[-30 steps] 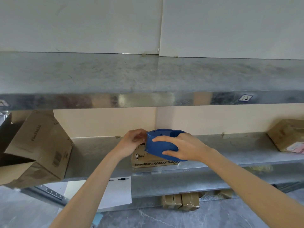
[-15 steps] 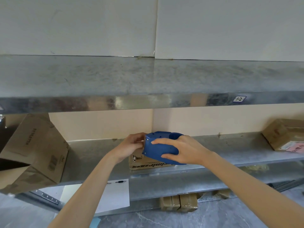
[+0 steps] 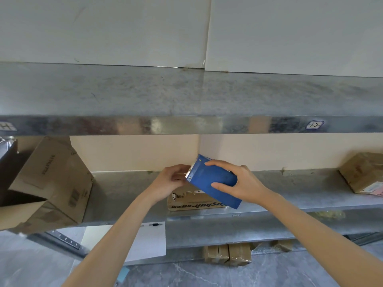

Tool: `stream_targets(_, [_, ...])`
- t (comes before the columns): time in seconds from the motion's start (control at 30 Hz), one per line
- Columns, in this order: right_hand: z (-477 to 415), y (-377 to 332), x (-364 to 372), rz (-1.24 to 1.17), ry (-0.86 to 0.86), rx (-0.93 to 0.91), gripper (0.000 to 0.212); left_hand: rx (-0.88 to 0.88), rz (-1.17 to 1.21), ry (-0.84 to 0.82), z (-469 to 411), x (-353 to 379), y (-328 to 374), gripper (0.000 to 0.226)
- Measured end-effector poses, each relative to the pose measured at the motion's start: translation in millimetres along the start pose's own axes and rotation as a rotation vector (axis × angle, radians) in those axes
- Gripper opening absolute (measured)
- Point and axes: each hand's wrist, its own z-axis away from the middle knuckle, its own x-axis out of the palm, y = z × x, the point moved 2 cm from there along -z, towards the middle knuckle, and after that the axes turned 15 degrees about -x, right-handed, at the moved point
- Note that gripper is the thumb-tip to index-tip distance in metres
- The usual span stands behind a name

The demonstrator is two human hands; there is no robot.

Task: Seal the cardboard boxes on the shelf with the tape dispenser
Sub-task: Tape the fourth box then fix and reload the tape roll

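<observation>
Right hand (image 3: 242, 185) curls round the dispenser (image 3: 213, 183), which has just tipped up off the box (image 3: 192, 200) at the shelf's (image 3: 124, 193) front edge. Left hand (image 3: 172, 179) fingers pinch the tape (image 3: 182, 174) at its teeth, so I'd guess a fresh strip's next.

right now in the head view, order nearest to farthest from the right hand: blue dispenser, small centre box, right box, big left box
1. blue dispenser, gripped by the right hand.
2. small centre box, just beneath it.
3. right box, far right.
4. big left box, far left, open.
</observation>
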Motion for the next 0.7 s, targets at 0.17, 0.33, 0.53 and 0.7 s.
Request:
stream_targets(0.17, [-3, -8, 1, -0.264, 0.057, 0.072, 0.046, 0.007, 0.052, -0.045, 6, 14, 3, 0.034])
stream_targets(0.33, [-3, -12, 3, -0.337, 0.081, 0.091, 0.045, -0.009, 0.133, -0.057, 8, 22, -1, 0.034])
stream_targets(0.53, [-3, -12, 6, -0.358, 0.078, 0.104, 0.045, 0.012, 0.116, 0.006, 5, 26, -5, 0.022])
stream_targets(0.7, [-3, -14, 7, -0.342, 0.064, 0.091, 0.045, 0.010, 0.109, 0.049, 4, 25, -7, 0.024])
